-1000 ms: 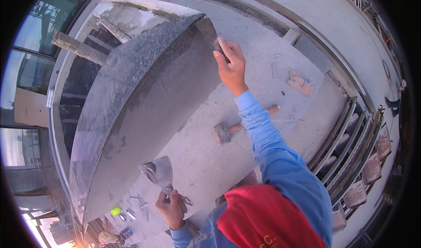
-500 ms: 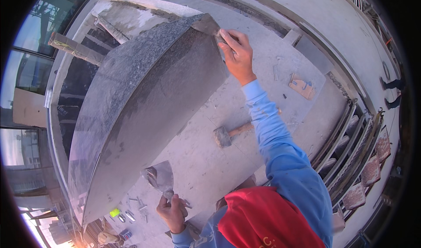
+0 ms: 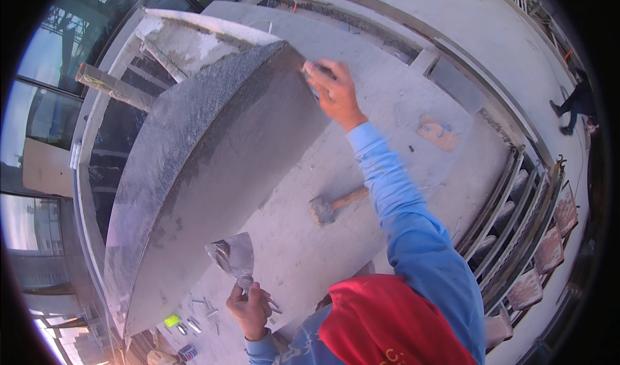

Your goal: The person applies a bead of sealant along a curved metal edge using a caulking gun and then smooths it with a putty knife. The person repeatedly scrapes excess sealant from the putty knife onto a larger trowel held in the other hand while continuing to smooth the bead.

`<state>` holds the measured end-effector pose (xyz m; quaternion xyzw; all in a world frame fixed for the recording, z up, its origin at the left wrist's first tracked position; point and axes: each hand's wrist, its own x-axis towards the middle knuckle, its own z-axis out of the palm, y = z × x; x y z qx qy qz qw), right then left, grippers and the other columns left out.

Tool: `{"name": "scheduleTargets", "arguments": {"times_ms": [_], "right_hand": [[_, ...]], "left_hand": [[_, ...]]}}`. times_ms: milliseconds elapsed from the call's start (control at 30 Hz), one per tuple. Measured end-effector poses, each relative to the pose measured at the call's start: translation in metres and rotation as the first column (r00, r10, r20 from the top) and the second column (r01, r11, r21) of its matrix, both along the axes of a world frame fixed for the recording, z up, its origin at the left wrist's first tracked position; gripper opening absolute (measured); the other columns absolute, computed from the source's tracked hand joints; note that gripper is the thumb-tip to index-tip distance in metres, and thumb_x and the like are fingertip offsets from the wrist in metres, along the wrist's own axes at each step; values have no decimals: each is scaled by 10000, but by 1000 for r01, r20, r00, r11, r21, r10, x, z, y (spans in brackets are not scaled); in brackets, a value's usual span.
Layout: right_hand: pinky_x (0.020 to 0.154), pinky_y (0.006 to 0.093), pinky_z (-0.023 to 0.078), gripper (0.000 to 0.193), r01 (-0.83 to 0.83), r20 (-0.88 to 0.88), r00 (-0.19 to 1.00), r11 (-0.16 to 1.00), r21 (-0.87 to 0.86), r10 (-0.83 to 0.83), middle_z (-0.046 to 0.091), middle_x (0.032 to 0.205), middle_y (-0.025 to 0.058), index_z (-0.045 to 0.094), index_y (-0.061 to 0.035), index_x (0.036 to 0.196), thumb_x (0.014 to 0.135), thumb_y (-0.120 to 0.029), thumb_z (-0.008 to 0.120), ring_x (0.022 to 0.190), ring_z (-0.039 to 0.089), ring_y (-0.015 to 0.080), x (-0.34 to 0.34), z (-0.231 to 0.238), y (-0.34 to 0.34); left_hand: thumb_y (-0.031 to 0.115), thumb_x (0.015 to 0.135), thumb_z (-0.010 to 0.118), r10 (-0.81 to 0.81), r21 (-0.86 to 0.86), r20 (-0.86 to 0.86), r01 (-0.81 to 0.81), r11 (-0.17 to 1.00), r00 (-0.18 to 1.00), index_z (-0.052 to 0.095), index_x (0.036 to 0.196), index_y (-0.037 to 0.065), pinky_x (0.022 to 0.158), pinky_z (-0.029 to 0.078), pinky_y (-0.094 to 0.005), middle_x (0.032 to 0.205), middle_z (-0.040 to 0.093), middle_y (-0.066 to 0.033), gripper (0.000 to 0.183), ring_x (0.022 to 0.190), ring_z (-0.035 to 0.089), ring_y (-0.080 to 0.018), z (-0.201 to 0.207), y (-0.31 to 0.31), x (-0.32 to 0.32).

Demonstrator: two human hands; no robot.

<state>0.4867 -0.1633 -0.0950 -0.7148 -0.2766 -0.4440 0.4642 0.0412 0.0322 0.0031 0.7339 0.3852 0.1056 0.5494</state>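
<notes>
A large curved grey stone piece [image 3: 239, 145] stretches from the lower left to the upper middle, with a speckled upper face and a smoother side. At its upper right end, my right hand [image 3: 337, 95] is closed around a putty knife [image 3: 294, 60]; its blade, blurred by motion, lies by the stone's corner. Low in the view, my left hand [image 3: 249, 308] grips the handle of a second, wide-bladed putty knife [image 3: 239, 252]. Dark paste sits on that blade, which is held up beside the stone's side, over the pale slab.
A mallet [image 3: 322, 210] with a wooden handle lies on the pale slab [image 3: 290, 255]. Beyond it is a piece of cardboard [image 3: 438, 132]. Metal bars [image 3: 510, 216] and reddish blocks [image 3: 549, 249] line the right. A person's legs [image 3: 568, 114] show far right; small metal pieces [image 3: 205, 307] lie lower left.
My right hand has moved a little left and down with its putty knife at the stone's end. My left hand keeps its knife nearly in place. The person at far right has shifted.
</notes>
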Motion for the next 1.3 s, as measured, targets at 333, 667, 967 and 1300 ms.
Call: {"name": "scheduleTargets", "arguments": {"times_ms": [333, 667, 967, 1300], "right_hand": [[845, 388, 511, 470, -70, -236, 963, 966, 251, 131, 642, 1123, 105, 698, -123, 1330, 881, 6, 750, 990, 596, 293, -72, 11, -5], [576, 246, 622, 511, 12, -454, 701, 628, 778, 550, 635, 1074, 73, 544, 58, 1431, 999, -167, 698, 836, 641, 92, -119, 57, 65], [580, 263, 647, 555, -13, -410, 704, 587, 810, 581, 572, 1156, 105, 486, 113, 1449, 999, -144, 684, 853, 664, 126, -129, 84, 115], [564, 249, 642, 518, -71, -423, 671, 621, 781, 609, 531, 1143, 93, 536, 63, 1436, 992, -157, 687, 808, 646, 110, -137, 73, 77]], "left_hand": [[96, 948, 673, -90, -1, 95, 90, 996, 991, 653, 1013, -99, 513, 513, -298, 665, 628, -92, 207, 543, 636, -177, 5, -11, -12], [46, 942, 664, 16, -67, 103, -9, 998, 995, 649, 1033, -90, 526, 503, -276, 706, 641, -81, 164, 560, 639, -157, -1, -4, -35], [70, 954, 654, 45, -46, 117, -40, 998, 992, 651, 1024, -98, 519, 488, -282, 674, 639, -90, 182, 547, 630, -161, -3, 14, -57], [127, 957, 671, 43, -39, 100, -39, 998, 994, 660, 1037, -97, 516, 499, -294, 662, 632, -92, 238, 541, 625, -171, 3, 14, -60]]}}
